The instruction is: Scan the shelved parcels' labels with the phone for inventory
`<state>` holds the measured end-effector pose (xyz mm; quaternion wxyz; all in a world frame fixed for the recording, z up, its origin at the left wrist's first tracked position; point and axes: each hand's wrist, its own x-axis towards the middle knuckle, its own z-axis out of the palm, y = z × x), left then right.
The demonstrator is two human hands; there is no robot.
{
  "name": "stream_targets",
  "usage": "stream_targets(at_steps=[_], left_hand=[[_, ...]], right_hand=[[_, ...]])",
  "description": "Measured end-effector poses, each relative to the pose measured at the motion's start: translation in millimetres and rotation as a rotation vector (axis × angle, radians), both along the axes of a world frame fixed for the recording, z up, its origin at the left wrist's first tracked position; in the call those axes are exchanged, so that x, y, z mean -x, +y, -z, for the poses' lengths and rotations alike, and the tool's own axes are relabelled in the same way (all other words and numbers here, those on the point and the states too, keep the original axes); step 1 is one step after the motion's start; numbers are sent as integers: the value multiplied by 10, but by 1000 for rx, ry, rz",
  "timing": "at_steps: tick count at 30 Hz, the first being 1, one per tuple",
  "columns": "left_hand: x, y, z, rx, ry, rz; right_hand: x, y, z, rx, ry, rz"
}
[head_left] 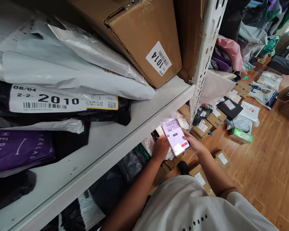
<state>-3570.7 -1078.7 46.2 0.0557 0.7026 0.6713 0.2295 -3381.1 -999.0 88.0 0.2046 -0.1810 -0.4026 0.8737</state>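
A phone (177, 139) with a lit screen is in my right hand (194, 143), whose thumb lies over the screen's right edge. A label with a barcode shows at the top of the screen, and a red button near its bottom. My left hand (160, 148) is closed just beside the phone's left edge. Its fingers are partly hidden, and what it grips is not clear. Wrapped parcels (148, 144) lie behind and below that hand, under the front edge of a white shelf (135, 128).
On the shelf are a cardboard box (139, 38) labelled 1014, a black parcel (106, 117) labelled 2010 and a purple bag (21, 150). A white metal post (205, 54) stands at the shelf's end. Boxes (223, 158) and a green box (240, 135) sit on the wooden floor.
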Motion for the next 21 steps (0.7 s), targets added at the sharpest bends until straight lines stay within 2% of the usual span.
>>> stream_targets(at_steps=[13, 18, 21], left_hand=[[8, -11, 45, 32, 24, -7], [-46, -6, -10, 8, 33, -8], [-88, -35, -32, -10, 28, 3]], right_hand=[[-158, -68, -145, -86, 104, -82], [-294, -160, -89, -94, 139, -51], [-487, -265, -34, -31, 188, -2]])
